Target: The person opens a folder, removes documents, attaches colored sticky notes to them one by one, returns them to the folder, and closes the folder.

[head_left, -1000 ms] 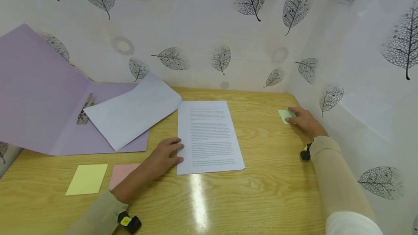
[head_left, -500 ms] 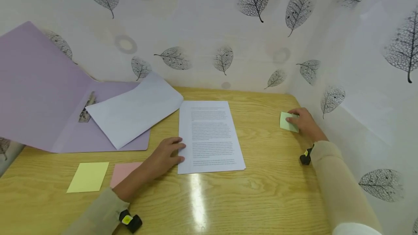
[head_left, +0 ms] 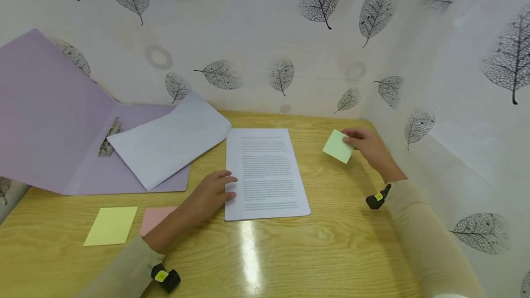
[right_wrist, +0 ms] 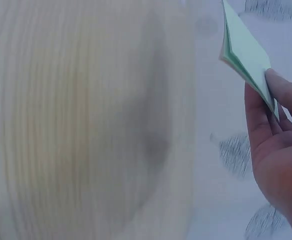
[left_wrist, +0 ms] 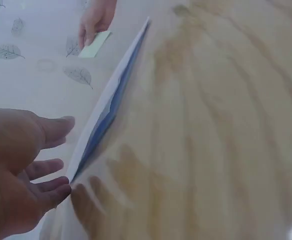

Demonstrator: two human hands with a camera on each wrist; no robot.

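Between thumb and fingers, my right hand point(head_left: 370, 148) pinches a pale green sticky note pad point(head_left: 337, 147), held above the table at the right. The right wrist view shows the pad point(right_wrist: 246, 50) edge-on, its layers slightly spread, the thumb on one face and fingers behind. My left hand point(head_left: 207, 197) lies at the left edge of a stack of printed sheets point(head_left: 265, 174), fingers extended and fingertips over the margin. In the left wrist view, those fingers point(left_wrist: 48, 195) are apart, right at the edge of the paper stack point(left_wrist: 103, 110).
An open purple folder point(head_left: 49, 118) with a metal clip point(head_left: 109, 137) stands at the left, a blank white sheet point(head_left: 174, 139) lying across it. A yellow sticky note pad point(head_left: 111, 226) and a pink one point(head_left: 155, 217), partly behind the left forearm, lie in front. Leaf-patterned curtain encloses the back and right.
My right hand has lifted the green sticky note pad from the table's right side and carried it leftward toward the sheets. My left hand has stayed nearly in place.
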